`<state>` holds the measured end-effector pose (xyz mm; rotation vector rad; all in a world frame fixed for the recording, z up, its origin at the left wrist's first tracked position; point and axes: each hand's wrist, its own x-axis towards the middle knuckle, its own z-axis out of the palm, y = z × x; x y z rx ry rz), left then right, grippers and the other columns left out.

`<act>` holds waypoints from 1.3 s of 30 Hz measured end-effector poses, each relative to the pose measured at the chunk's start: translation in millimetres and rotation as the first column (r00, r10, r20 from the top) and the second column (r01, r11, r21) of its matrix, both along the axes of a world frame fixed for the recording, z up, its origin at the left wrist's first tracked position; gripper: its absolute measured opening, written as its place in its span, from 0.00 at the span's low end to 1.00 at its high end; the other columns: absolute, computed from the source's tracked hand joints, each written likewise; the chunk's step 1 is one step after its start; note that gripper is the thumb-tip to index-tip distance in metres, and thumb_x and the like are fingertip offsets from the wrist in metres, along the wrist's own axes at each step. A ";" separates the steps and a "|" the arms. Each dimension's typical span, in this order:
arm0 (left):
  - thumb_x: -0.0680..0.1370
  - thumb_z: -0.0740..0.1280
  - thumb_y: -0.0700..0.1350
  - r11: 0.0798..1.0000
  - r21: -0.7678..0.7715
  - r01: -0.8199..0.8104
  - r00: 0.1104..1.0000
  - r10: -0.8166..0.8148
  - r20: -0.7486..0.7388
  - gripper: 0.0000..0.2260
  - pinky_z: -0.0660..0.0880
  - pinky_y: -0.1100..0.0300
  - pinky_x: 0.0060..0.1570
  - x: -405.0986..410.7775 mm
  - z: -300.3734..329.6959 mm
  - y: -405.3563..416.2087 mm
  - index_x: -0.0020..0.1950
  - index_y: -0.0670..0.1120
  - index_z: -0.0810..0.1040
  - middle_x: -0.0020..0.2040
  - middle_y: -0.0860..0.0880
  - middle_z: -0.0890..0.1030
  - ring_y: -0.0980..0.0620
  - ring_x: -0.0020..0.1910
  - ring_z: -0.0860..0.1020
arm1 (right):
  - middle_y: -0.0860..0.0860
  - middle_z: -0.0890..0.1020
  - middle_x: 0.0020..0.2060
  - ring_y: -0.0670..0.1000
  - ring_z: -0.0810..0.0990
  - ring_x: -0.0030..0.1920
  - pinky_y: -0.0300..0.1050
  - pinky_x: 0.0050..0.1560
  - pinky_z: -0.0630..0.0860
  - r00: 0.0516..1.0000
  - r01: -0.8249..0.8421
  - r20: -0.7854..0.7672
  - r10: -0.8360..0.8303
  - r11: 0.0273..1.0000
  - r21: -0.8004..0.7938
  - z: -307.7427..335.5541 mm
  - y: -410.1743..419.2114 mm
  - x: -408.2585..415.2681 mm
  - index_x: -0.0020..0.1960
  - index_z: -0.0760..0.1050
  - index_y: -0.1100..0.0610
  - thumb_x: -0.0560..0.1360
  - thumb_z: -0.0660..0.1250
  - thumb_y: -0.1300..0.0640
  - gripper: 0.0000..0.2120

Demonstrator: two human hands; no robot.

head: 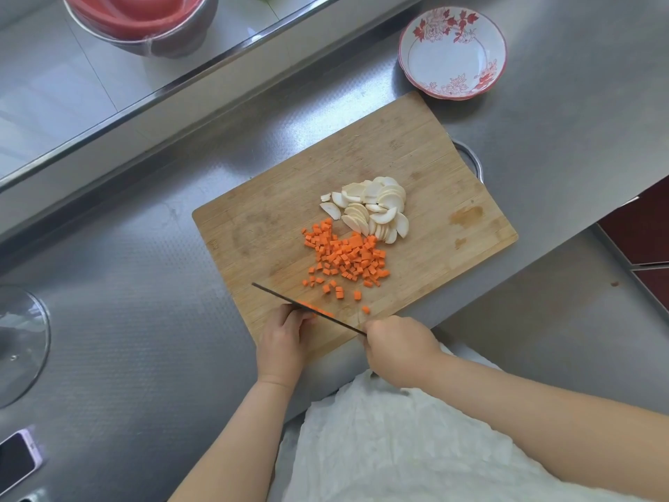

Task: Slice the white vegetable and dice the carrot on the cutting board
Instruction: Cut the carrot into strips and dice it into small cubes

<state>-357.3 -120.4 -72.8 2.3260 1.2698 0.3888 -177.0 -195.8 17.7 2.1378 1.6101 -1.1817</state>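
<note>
The carrot (345, 257) lay mostly as small orange cubes near the middle of the wooden cutting board (416, 154), with a last uncut strip (315, 309) at the board's near edge. Just beyond the cubes sat the white vegetable (371, 208), fanned out in pale half-moon slices. The left hand (284, 344) pressed curled fingers onto that strip, while the right hand (398, 351) was closed round the handle of a knife (307, 307), whose thin dark blade crossed the strip just in front of the left fingertips.

The board sat at an angle on a brushed steel counter (144, 284). Beyond it stood a white bowl with red flowers (452, 52). A raised steel ledge (202, 67) ran along the back, carrying a metal bowl with red inside (137, 19). A glass lid (21, 342) and a phone (16, 461) lay at the left edge. Dark red floor (640, 230) showed past the counter's right end.
</note>
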 end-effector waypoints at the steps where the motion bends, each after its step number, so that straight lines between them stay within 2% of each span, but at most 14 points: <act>1: 0.66 0.77 0.31 1.000 0.008 0.004 1.000 -0.004 0.008 0.09 0.73 0.58 0.35 0.3 -0.1 -0.3 0.42 0.40 0.83 0.41 0.43 0.81 0.51 0.44 0.72 | 0.56 0.81 0.44 0.57 0.76 0.40 0.43 0.29 0.63 1.000 -0.014 0.004 0.014 1.000 -0.011 1.8 0.5 -0.8 0.46 0.73 0.56 0.78 0.57 0.60 0.07; 6: 0.68 0.76 0.33 1.000 0.023 0.016 1.000 -0.016 0.000 0.06 0.76 0.55 0.33 -1.0 1.1 -1.1 0.42 0.39 0.83 0.41 0.43 0.80 0.42 0.40 0.78 | 0.56 0.81 0.44 0.55 0.73 0.37 0.41 0.26 0.60 1.000 -0.029 0.009 0.029 0.998 -0.057 5.7 2.6 -3.2 0.44 0.71 0.55 0.77 0.57 0.63 0.06; 8: 0.69 0.75 0.34 1.000 0.023 0.021 1.000 -0.021 -0.003 0.04 0.76 0.55 0.31 -0.7 1.1 -0.7 0.42 0.39 0.82 0.40 0.43 0.80 0.42 0.38 0.79 | 0.56 0.81 0.46 0.56 0.76 0.40 0.41 0.29 0.64 1.000 -0.017 0.013 0.018 0.996 -0.085 7.1 3.0 -4.4 0.48 0.75 0.57 0.76 0.58 0.64 0.07; 12: 0.64 0.78 0.30 1.000 -0.011 0.017 1.000 -0.017 -0.011 0.10 0.74 0.56 0.30 -0.3 1.2 -0.4 0.41 0.39 0.82 0.39 0.43 0.80 0.42 0.37 0.79 | 0.57 0.81 0.49 0.57 0.80 0.49 0.44 0.38 0.69 1.000 -0.001 0.027 0.005 0.989 -0.149 8.5 5.7 -7.0 0.51 0.76 0.59 0.75 0.58 0.66 0.10; 14: 0.64 0.78 0.30 1.000 -0.025 0.016 1.000 -0.017 -0.013 0.10 0.75 0.56 0.28 -1.0 1.7 0.0 0.41 0.40 0.82 0.39 0.43 0.80 0.42 0.36 0.79 | 0.56 0.81 0.49 0.57 0.79 0.48 0.43 0.38 0.68 0.999 0.001 0.033 0.004 0.984 -0.177 9.4 8.7 -8.4 0.48 0.75 0.60 0.75 0.58 0.67 0.08; 16: 0.64 0.78 0.30 1.000 -0.029 0.010 1.000 -0.010 -0.008 0.10 0.74 0.56 0.28 -2.0 1.2 0.9 0.40 0.40 0.82 0.39 0.43 0.80 0.42 0.35 0.79 | 0.56 0.80 0.48 0.56 0.76 0.43 0.43 0.38 0.68 0.999 0.000 0.046 0.009 0.983 -0.184 8.5 12.1 -9.4 0.38 0.69 0.58 0.76 0.58 0.68 0.10; 18: 0.65 0.78 0.31 0.999 -0.036 0.002 1.000 -0.003 -0.013 0.09 0.74 0.57 0.28 -2.1 1.4 1.8 0.41 0.40 0.82 0.39 0.43 0.80 0.42 0.36 0.79 | 0.56 0.79 0.46 0.56 0.75 0.43 0.44 0.38 0.69 0.999 0.003 0.052 0.006 0.984 -0.177 4.3 13.7 -9.5 0.38 0.69 0.58 0.76 0.58 0.67 0.10; 21: 0.70 0.74 0.36 1.000 -0.022 0.012 1.000 -0.013 -0.029 0.03 0.73 0.58 0.31 -0.8 1.0 0.9 0.41 0.42 0.82 0.40 0.46 0.80 0.45 0.38 0.78 | 0.55 0.80 0.46 0.56 0.79 0.47 0.44 0.39 0.70 0.995 0.099 0.021 -0.097 0.984 -0.147 -7.5 15.1 -3.3 0.52 0.75 0.59 0.79 0.58 0.60 0.08; 23: 0.74 0.70 0.40 1.000 -0.011 0.013 1.000 -0.013 -0.027 0.03 0.72 0.59 0.33 0.3 2.3 0.2 0.41 0.42 0.82 0.40 0.48 0.79 0.48 0.39 0.77 | 0.52 0.76 0.38 0.56 0.78 0.44 0.44 0.38 0.70 0.975 0.208 -0.049 -0.218 0.966 -0.153 -13.8 15.7 2.0 0.51 0.73 0.59 0.80 0.59 0.52 0.11; 26: 0.71 0.74 0.38 0.999 -0.045 -0.016 1.000 0.015 -0.028 0.02 0.73 0.60 0.34 1.3 5.3 0.7 0.41 0.43 0.82 0.41 0.49 0.79 0.49 0.39 0.77 | 0.49 0.70 0.31 0.54 0.74 0.38 0.43 0.37 0.69 0.940 0.302 -0.119 -0.319 0.943 -0.143 -17.1 13.0 5.5 0.45 0.69 0.58 0.80 0.60 0.48 0.14; 30: 0.70 0.76 0.39 0.995 -0.085 -0.053 0.999 0.052 -0.009 0.03 0.69 0.63 0.35 -0.8 8.6 1.1 0.41 0.43 0.83 0.41 0.50 0.80 0.51 0.38 0.78 | 0.50 0.70 0.30 0.54 0.73 0.36 0.43 0.35 0.70 0.969 0.224 -0.090 -0.230 0.972 -0.064 -11.6 6.1 5.5 0.38 0.68 0.56 0.81 0.57 0.49 0.16; 33: 0.70 0.76 0.39 0.994 -0.095 -0.049 0.999 0.048 -0.020 0.03 0.68 0.63 0.33 -3.4 8.1 1.2 0.42 0.44 0.84 0.41 0.50 0.79 0.51 0.38 0.77 | 0.51 0.73 0.34 0.54 0.73 0.36 0.44 0.34 0.69 0.991 0.120 -0.067 -0.119 0.993 0.005 -5.4 5.5 6.1 0.48 0.74 0.57 0.82 0.56 0.52 0.12; 36: 0.70 0.76 0.38 0.994 -0.098 -0.041 0.999 0.038 -0.035 0.03 0.71 0.61 0.32 -4.4 6.4 0.3 0.42 0.43 0.84 0.41 0.49 0.80 0.49 0.38 0.78 | 0.55 0.80 0.42 0.56 0.76 0.39 0.44 0.34 0.69 0.999 0.020 -0.048 -0.018 1.000 0.022 -1.9 4.4 4.2 0.52 0.75 0.57 0.81 0.56 0.55 0.11; 39: 0.69 0.76 0.36 0.995 -0.089 -0.044 0.998 0.040 -0.052 0.05 0.70 0.62 0.32 -5.3 6.5 -1.0 0.43 0.43 0.84 0.42 0.48 0.81 0.47 0.38 0.79 | 0.57 0.82 0.46 0.57 0.79 0.42 0.43 0.28 0.64 0.998 -0.057 -0.028 0.057 0.998 0.008 -0.2 4.3 0.0 0.59 0.76 0.58 0.80 0.56 0.58 0.12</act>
